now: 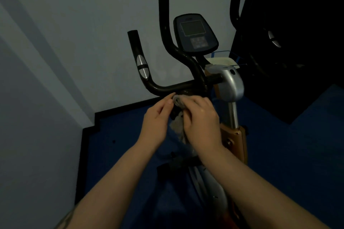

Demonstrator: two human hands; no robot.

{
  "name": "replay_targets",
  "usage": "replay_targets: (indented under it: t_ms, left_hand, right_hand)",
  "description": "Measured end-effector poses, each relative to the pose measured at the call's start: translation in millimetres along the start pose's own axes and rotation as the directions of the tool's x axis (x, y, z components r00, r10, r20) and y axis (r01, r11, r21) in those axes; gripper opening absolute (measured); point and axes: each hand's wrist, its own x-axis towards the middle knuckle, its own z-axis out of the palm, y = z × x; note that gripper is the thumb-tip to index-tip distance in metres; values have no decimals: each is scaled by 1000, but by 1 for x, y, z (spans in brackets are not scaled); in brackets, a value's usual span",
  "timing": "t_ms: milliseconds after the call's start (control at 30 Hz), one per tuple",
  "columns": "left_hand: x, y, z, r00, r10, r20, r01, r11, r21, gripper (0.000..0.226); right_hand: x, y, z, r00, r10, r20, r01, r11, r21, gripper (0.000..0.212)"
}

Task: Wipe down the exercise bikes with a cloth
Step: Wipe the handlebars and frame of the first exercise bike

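Observation:
An exercise bike (229, 87) stands before me in a dim room, with black handlebars (165, 87) and a dark console (194, 33). Both hands meet just below the handlebar's crossbar. My right hand (202, 119) grips a pale grey cloth (177, 126), bunched under its fingers with the rest hanging down. My left hand (158, 117) pinches the cloth's upper edge between thumb and fingertips. Much of the cloth is hidden behind my right hand.
A pale wall (74, 42) runs close on the left and behind the bike. The floor is blue (130, 135) with a black skirting. A dark panel (297, 42) fills the right side. A white tray (221, 60) in a blue frame sits behind the bike.

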Motion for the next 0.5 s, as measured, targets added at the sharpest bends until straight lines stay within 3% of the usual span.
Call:
replay_targets:
  t_ms: [167, 367, 433, 500]
  left_hand:
    - [4, 0, -7, 999, -6, 50, 4, 1000, 30, 32]
    - [6, -7, -8, 999, 24, 40, -26, 999, 43, 34]
    - [8, -3, -5, 1000, 4, 23, -5, 999, 43, 30]
    - [11, -1, -1, 1000, -2, 31, 0, 997, 72, 28]
  right_hand:
    - [18, 1, -17, 996, -53, 72, 59, 994, -95, 32]
    - [3, 6, -28, 953, -11, -303, -9, 998, -63, 33]
    - [7, 13, -31, 956, 55, -290, -76, 995, -63, 34]
    - [6, 12, -25, 968, 169, -183, -179, 983, -36, 35]
